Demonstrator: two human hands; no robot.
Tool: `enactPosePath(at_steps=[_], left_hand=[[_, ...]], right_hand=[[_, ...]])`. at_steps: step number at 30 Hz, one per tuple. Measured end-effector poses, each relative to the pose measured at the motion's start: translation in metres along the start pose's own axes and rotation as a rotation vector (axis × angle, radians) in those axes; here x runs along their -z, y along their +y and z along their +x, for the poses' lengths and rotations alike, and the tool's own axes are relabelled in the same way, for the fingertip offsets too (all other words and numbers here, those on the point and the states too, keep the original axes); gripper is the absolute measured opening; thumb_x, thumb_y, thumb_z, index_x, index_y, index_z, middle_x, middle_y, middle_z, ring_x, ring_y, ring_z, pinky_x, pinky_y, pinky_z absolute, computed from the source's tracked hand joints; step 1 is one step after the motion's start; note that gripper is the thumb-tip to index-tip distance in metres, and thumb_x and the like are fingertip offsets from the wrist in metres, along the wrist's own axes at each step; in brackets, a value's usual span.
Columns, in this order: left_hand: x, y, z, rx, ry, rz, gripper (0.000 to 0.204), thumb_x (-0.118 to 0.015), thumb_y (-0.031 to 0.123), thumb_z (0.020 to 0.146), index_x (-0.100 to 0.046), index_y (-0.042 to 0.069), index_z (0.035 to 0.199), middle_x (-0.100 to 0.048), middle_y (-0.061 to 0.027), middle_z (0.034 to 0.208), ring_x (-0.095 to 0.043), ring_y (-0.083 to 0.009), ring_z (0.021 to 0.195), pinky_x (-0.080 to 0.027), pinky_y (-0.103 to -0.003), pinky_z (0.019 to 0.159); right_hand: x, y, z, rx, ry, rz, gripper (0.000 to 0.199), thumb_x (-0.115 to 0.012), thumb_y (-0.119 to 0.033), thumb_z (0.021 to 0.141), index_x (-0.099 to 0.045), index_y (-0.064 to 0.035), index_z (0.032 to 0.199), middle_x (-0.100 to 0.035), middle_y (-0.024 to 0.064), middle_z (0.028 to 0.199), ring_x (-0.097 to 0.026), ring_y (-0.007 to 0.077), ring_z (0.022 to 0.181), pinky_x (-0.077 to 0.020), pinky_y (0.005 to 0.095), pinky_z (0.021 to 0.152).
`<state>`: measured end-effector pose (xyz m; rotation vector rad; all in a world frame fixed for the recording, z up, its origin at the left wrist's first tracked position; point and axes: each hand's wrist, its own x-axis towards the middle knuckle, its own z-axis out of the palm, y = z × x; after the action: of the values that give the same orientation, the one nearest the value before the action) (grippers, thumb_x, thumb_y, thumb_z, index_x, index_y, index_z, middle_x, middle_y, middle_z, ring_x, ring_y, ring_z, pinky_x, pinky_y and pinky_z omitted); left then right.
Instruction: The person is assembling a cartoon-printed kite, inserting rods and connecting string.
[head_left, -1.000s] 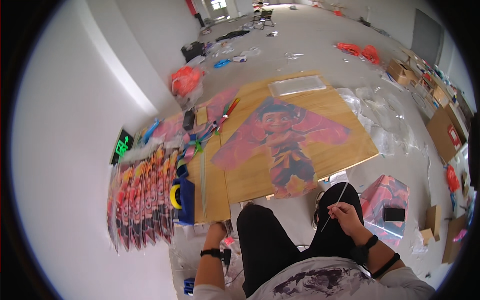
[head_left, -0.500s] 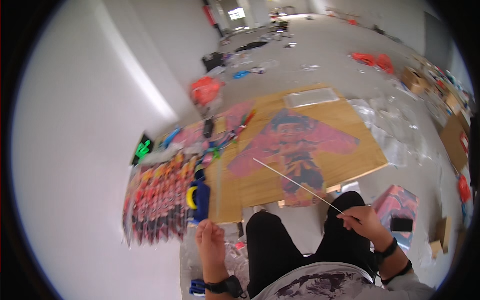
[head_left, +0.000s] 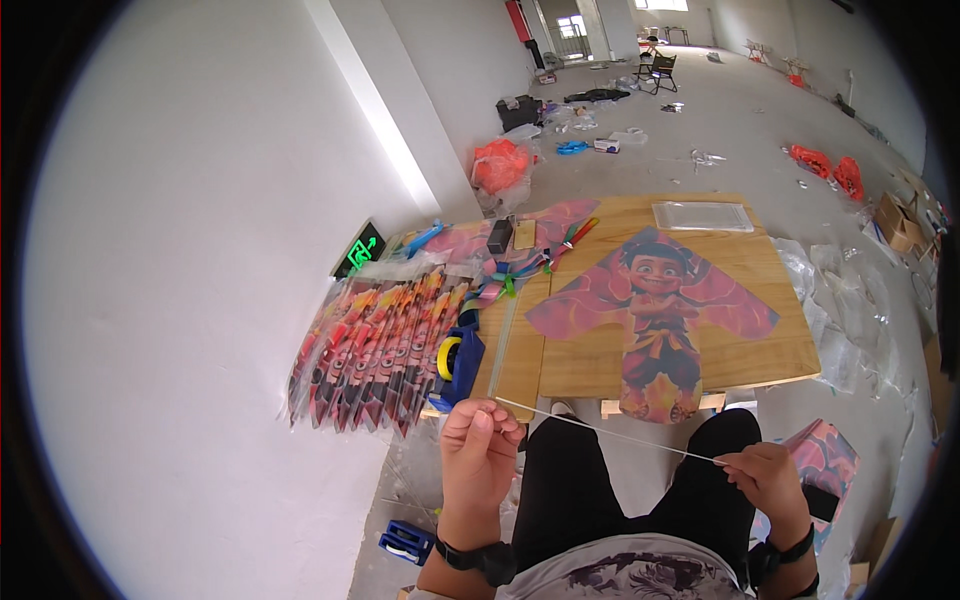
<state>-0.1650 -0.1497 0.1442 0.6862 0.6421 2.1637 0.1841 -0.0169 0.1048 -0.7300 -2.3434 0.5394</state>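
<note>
A thin pale rod [head_left: 610,433] stretches between both my hands, just above my knees. My left hand [head_left: 478,447] is closed around its left end. Pinching its right end is my right hand [head_left: 766,476]. Beyond the rod, a pink and purple kite [head_left: 655,310] with a cartoon figure lies flat on a low wooden board [head_left: 770,260]. Neither hand touches the kite.
A fanned stack of folded kites in clear wrap [head_left: 375,340] leans by the white wall. A blue holder with a yellow tape roll [head_left: 455,360] sits beside it. Coloured strips [head_left: 525,265] and a clear flat bag [head_left: 703,215] lie on the board. Plastic wrappers [head_left: 850,300] litter the floor.
My left hand rose from the floor and took hold of the rod's free end. The rod has swung from upright to nearly level between both hands.
</note>
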Motion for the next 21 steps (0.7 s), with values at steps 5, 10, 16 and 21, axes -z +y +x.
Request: enactPosePath(at_steps=[5,10,16,21], left_hand=[[0.0020,-0.0020,-0.0022,-0.030,-0.009,0.063,0.011,-0.063,0.012,0.101,-0.065,0.002,0.107,-0.070,-0.0080,0.096,-0.068,-0.0169,0.086,-0.056,-0.033,0.081],[0.0018,-0.0020,-0.0050,-0.034,-0.018,0.037,0.011,-0.062,0.011,0.101,-0.065,0.002,0.107,-0.070,-0.0082,0.096,-0.069,-0.0177,0.087,-0.057,-0.034,0.081],[-0.0003,-0.0006,-0.0064,-0.032,-0.008,0.042,0.011,-0.061,0.011,0.102,-0.065,0.002,0.108,-0.071,-0.0079,0.097,-0.069,-0.0175,0.086,-0.057,-0.034,0.082],[0.0002,0.0007,-0.0075,-0.030,0.010,0.026,0.012,-0.061,0.011,0.102,-0.065,0.002,0.108,-0.071,-0.0076,0.095,-0.069,-0.0171,0.086,-0.057,-0.033,0.081]], right_hand=[[-0.0023,0.0011,0.0000,0.057,-0.005,-0.037,0.021,-0.078,-0.007,0.075,-0.076,-0.0127,0.095,-0.058,0.0035,0.063,-0.059,0.0239,0.059,-0.0478,0.0371,0.055],[-0.0036,-0.0001,-0.0020,0.061,-0.007,-0.056,0.022,-0.079,-0.008,0.075,-0.076,-0.0136,0.095,-0.057,0.0034,0.063,-0.059,0.0241,0.059,-0.0473,0.0375,0.054],[-0.0036,-0.0006,-0.0043,0.096,-0.014,-0.111,0.021,-0.080,-0.009,0.074,-0.075,-0.0143,0.094,-0.055,0.0031,0.063,-0.057,0.0242,0.058,-0.0459,0.0382,0.053],[-0.0028,-0.0059,-0.0010,0.182,0.031,-0.164,0.025,-0.080,-0.008,0.071,-0.074,-0.0158,0.094,-0.054,0.0020,0.062,-0.057,0.0227,0.057,-0.0441,0.0369,0.051]])
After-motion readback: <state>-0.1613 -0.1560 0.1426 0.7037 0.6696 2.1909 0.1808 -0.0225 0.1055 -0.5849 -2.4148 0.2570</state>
